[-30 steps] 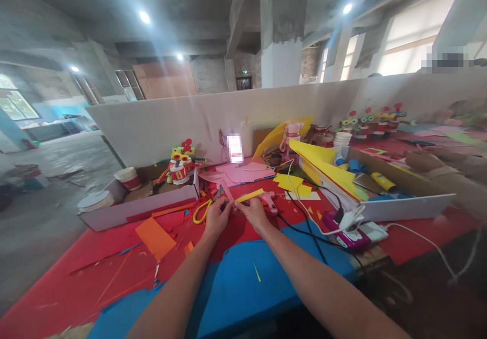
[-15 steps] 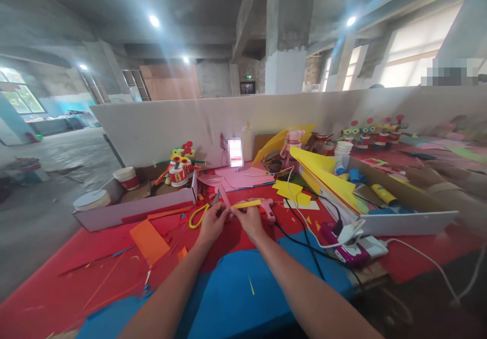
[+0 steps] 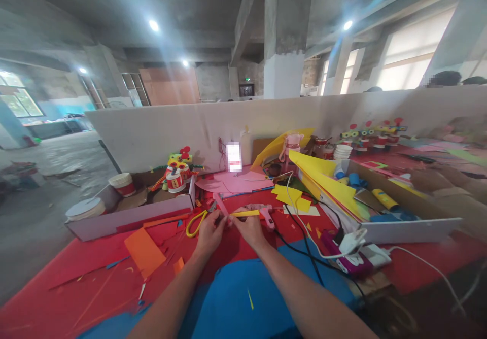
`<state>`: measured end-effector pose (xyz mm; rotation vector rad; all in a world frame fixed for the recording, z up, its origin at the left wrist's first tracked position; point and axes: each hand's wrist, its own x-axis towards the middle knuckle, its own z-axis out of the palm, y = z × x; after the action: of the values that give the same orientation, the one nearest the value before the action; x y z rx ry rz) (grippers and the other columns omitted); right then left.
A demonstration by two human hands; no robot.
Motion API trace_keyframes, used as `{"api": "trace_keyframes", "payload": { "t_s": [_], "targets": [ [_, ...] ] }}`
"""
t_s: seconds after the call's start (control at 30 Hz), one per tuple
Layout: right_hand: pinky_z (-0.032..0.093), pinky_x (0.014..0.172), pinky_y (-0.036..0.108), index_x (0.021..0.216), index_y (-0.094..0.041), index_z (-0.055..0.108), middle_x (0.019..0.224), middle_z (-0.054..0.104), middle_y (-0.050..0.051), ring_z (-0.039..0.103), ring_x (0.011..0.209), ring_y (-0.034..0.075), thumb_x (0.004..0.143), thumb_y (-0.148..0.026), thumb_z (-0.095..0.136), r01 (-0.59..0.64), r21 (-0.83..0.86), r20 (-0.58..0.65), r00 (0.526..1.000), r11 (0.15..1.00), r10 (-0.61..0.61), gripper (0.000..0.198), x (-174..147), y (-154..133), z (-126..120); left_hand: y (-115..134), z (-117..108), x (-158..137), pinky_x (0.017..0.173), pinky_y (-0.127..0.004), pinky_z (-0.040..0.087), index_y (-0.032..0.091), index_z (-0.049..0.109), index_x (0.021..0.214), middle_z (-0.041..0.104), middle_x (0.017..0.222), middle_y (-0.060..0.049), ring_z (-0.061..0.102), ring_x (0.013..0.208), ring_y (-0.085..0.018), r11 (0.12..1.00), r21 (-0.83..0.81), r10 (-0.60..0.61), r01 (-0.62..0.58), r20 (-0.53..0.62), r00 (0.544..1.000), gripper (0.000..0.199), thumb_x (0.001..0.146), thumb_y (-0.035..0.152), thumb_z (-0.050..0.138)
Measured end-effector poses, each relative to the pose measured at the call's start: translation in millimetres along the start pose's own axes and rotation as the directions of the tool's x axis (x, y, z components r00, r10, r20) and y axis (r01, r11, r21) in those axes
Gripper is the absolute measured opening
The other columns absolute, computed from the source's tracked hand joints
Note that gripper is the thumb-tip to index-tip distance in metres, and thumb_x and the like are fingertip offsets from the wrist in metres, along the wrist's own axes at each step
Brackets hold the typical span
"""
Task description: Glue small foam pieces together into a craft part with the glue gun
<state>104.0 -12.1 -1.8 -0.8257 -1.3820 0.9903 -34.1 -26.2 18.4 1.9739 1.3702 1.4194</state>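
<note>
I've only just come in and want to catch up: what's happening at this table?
Someone is at work over a red table. Their left hand seems to pinch a pink strip and their right hand a yellow strip, with the near ends close together; whether they touch is unclear. Yellow-handled scissors lie beside the left hand and a pink glue gun beside the right. An orange sheet lies further left.

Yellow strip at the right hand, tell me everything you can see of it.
The yellow strip is narrow, flat and straight, and looks like paper or thin card. The right hand holds it; its left end reaches a pink strip, though whether the two are joined is unclear. Its other end points right, toward the pink glue gun.
</note>
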Motion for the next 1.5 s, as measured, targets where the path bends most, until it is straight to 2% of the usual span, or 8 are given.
{"api": "trace_keyframes", "payload": {
  "t_s": [0.17,0.37,0.63,0.83,0.93,1.07,1.3,1.5],
  "targets": [
    [0.055,0.060,0.029,0.073,-0.022,0.063,0.061,0.067,-0.001,0.067,0.059,0.018,0.073,-0.050,0.066,-0.022,0.037,0.031,0.999,0.999,0.021,0.029,2,-1,-3,2,3,0,0.055,-0.025,0.034,0.021,0.053,0.058,0.053,0.055,0.001,0.046,0.054,-0.015,1.000,-0.008,-0.010,0.010,-0.014,1.000,0.026,0.078,0.037,0.057],
    [0.055,0.062,0.029,0.072,-0.022,0.064,0.065,0.067,0.001,0.067,0.061,0.019,0.076,-0.053,0.062,-0.002,-0.012,-0.008,1.000,1.000,0.002,0.031,2,4,-5,-3,6,-1,0.057,-0.025,0.035,0.020,0.055,0.060,0.055,0.057,0.001,0.048,0.056,-0.014,0.999,-0.027,-0.037,0.038,0.009,0.999,0.024,0.078,0.036,0.058],
    [0.055,0.063,0.030,0.071,-0.020,0.066,0.069,0.070,0.003,0.067,0.063,0.020,0.074,-0.047,0.064,-0.021,-0.008,-0.037,0.999,1.000,0.020,0.026,7,5,-12,-3,14,1,0.053,-0.024,0.039,0.018,0.061,0.070,0.060,0.059,0.001,0.052,0.053,-0.013,0.895,-0.358,-0.232,0.266,0.136,0.963,0.027,0.073,0.044,0.066],
    [0.054,0.062,0.032,0.068,-0.020,0.067,0.067,0.071,0.005,0.068,0.064,0.022,0.072,-0.043,0.067,-0.096,-0.092,-0.051,0.994,0.991,0.092,0.023,8,13,-21,-6,23,5,0.050,-0.023,0.037,0.016,0.062,0.063,0.059,0.052,0.001,0.050,0.048,-0.011,0.858,-0.386,-0.304,0.340,0.153,0.940,0.030,0.066,0.043,0.073],
    [0.054,0.064,0.032,0.068,-0.020,0.068,0.069,0.072,0.005,0.068,0.066,0.022,0.072,-0.039,0.064,-0.069,-0.105,-0.074,0.995,0.992,0.062,0.019,8,14,-20,-8,26,4,0.051,-0.023,0.039,0.015,0.063,0.064,0.062,0.055,0.000,0.053,0.049,-0.011,0.836,-0.431,-0.321,0.339,0.116,0.940,0.030,0.064,0.043,0.075],
    [0.054,0.066,0.033,0.067,-0.019,0.069,0.068,0.073,0.006,0.069,0.067,0.023,0.072,-0.038,0.063,-0.091,-0.044,-0.052,0.995,0.995,0.089,0.021,9,12,-16,-6,24,6,0.052,-0.022,0.039,0.015,0.065,0.064,0.062,0.055,0.000,0.052,0.050,-0.010,0.797,-0.495,-0.334,0.346,0.117,0.935,0.032,0.062,0.044,0.077],
    [0.055,0.074,0.036,0.071,-0.017,0.071,0.071,0.074,0.004,0.068,0.064,0.021,0.058,-0.045,0.077,-0.231,0.290,0.080,0.973,0.929,0.217,0.031,9,4,-17,0,27,14,0.048,-0.021,0.036,0.015,0.064,0.061,0.060,0.050,0.000,0.049,0.045,-0.009,0.721,-0.565,-0.388,0.401,0.150,0.909,0.032,0.056,0.042,0.081],
    [0.053,0.066,0.031,0.066,-0.017,0.070,0.063,0.072,0.003,0.066,0.061,0.018,0.060,-0.044,0.076,-0.187,0.276,0.027,0.982,0.943,0.187,0.028,6,4,-15,-1,28,6,0.051,-0.021,0.039,0.014,0.065,0.064,0.063,0.055,-0.001,0.051,0.049,-0.009,0.700,-0.610,-0.376,0.370,0.125,0.918,0.028,0.061,0.037,0.079]
  ]
}}
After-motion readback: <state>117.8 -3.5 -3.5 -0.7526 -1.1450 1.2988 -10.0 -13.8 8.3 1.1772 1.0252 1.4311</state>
